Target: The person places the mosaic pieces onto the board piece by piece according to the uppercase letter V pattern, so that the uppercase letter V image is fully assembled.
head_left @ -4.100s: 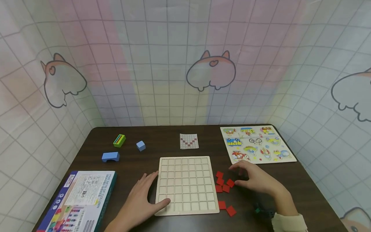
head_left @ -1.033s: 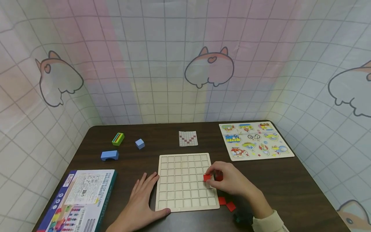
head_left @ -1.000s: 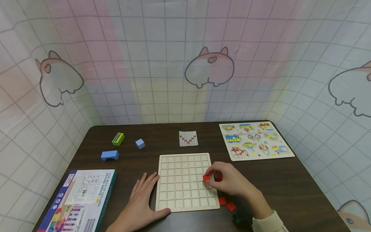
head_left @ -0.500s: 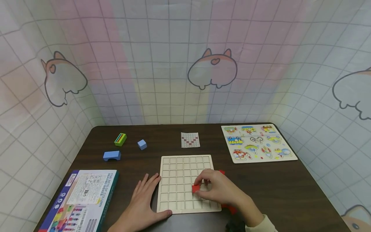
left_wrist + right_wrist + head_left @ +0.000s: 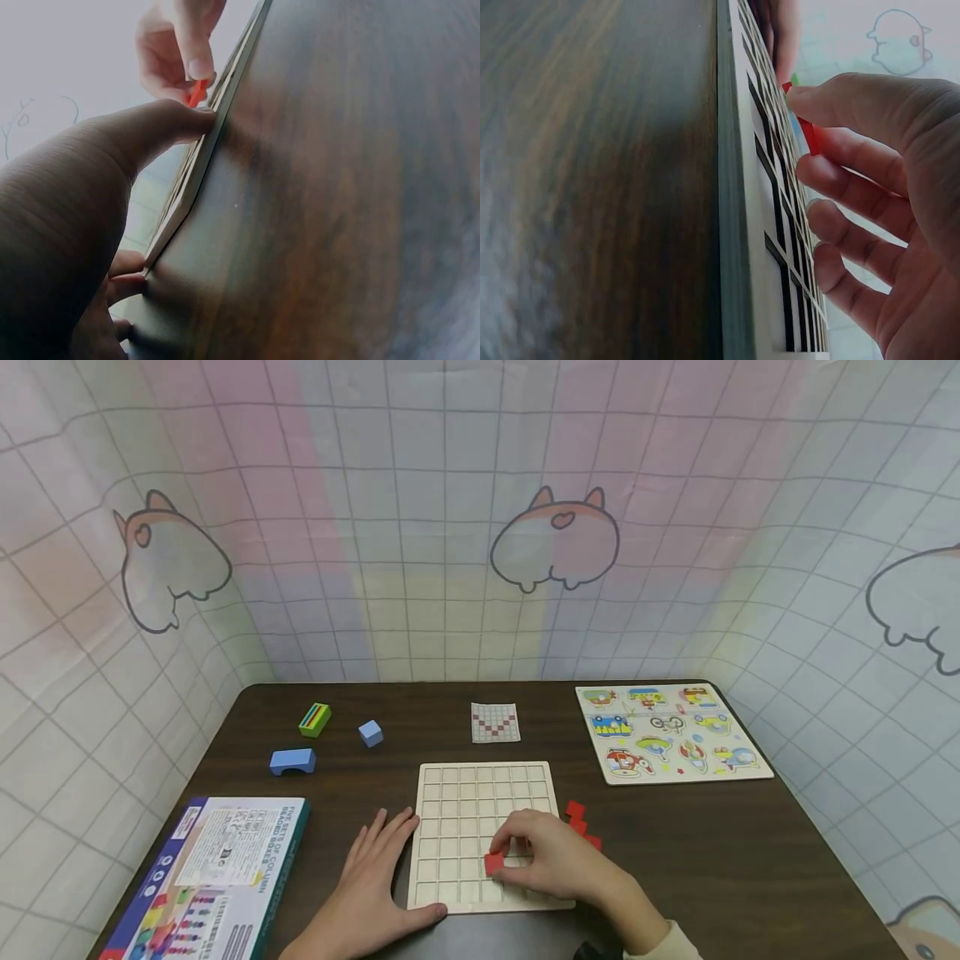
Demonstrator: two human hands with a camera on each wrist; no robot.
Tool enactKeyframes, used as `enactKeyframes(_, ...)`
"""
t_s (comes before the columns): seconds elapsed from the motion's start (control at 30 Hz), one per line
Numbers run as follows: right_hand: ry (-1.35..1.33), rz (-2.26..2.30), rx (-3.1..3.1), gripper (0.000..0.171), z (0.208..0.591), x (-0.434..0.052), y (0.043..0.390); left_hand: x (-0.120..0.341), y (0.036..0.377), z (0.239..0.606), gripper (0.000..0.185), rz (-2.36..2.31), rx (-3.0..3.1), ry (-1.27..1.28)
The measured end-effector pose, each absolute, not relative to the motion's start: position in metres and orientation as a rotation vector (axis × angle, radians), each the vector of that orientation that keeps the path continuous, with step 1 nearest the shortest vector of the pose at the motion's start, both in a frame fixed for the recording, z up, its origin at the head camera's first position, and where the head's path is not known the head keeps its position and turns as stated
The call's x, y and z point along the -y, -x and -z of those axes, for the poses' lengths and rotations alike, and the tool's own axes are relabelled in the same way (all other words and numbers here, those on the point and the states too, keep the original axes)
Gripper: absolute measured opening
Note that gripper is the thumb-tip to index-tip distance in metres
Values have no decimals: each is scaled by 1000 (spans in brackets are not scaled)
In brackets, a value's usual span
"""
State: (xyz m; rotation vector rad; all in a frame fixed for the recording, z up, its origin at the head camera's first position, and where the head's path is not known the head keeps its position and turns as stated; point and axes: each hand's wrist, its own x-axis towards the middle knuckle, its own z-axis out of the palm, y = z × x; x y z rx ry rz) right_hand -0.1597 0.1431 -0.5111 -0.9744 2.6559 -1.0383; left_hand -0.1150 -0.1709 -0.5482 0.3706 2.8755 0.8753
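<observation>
In the head view, a pale wooden grid board (image 5: 450,827) lies flat on the dark table. My right hand (image 5: 551,856) is over its lower half and pinches a red square tile (image 5: 493,864) between thumb and fingers. The right wrist view shows this red tile (image 5: 810,135) tilted, just by the grid. My left hand (image 5: 367,881) rests at the board's left side, fingers spread and the thumb touching the near corner. In the left wrist view that thumb (image 5: 161,131) lies on the board's edge. More red tiles (image 5: 576,811) lie right of the board, partly hidden by the right hand.
Behind the board lies a small pattern card (image 5: 495,723). A picture puzzle board (image 5: 667,735) is at the back right. A boxed set (image 5: 225,868) stands at the left front. Blue arch block (image 5: 292,762), blue cube (image 5: 371,733) and green striped block (image 5: 315,720) sit at the back left.
My right hand has gone from the loose red tiles onto the board, carrying one tile leftward and nearer to me. My left hand has stayed at the board's left side.
</observation>
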Motion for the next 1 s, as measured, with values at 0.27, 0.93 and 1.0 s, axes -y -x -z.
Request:
enactKeyframes(0.27,968,964,-2676,19,514,-139,159,171,114,548,131,-883,-2875,-388)
enactKeyframes(0.93,968,921,-2700,19,514,-133,158,172,115,550,131,-888,-2883,-365)
enactKeyframes(1.0,968,918,-2698,19,514,-132,158,172,115,550,131,-887,-2884,-362)
